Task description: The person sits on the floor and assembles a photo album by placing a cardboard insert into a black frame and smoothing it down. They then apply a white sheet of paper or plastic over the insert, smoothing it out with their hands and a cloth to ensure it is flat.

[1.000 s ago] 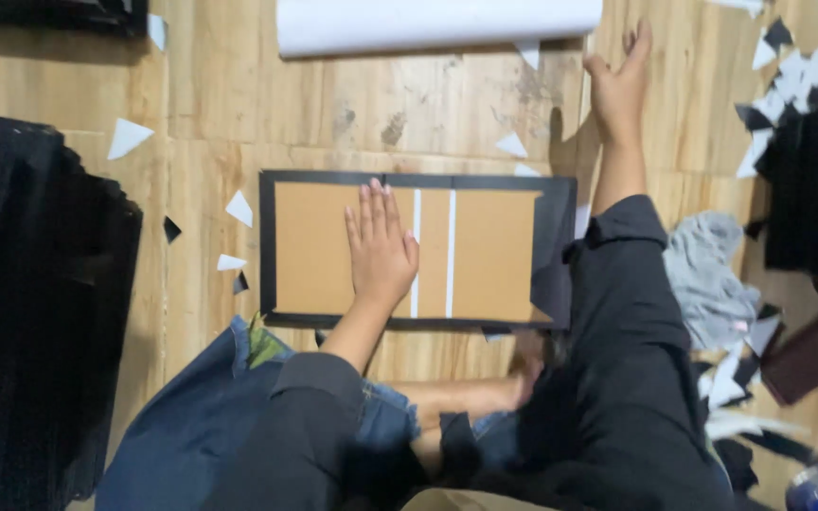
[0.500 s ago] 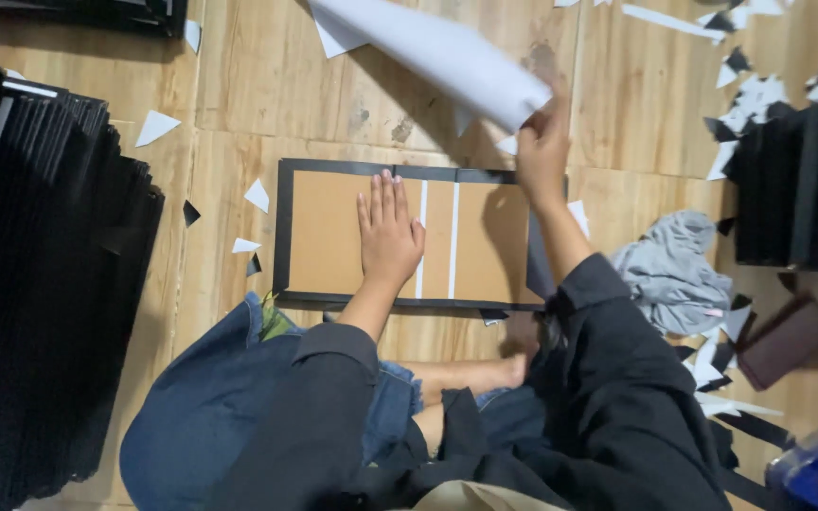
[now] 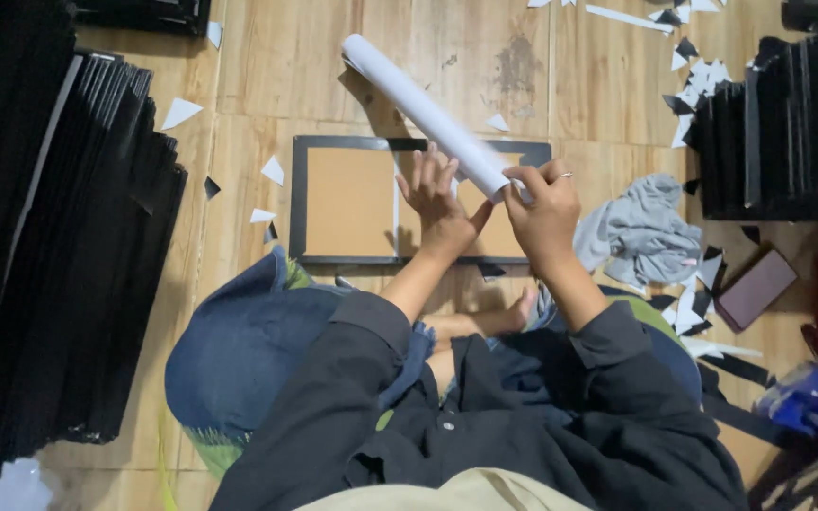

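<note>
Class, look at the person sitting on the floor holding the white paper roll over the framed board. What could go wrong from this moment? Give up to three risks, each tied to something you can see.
1. The right hand grips only the near end of the white paper roll, so the long free end could sag or crease.
2. The left hand merely touches it, so the roll might spring open.
3. Paper scraps beside the framed board could get trapped underneath.
</note>
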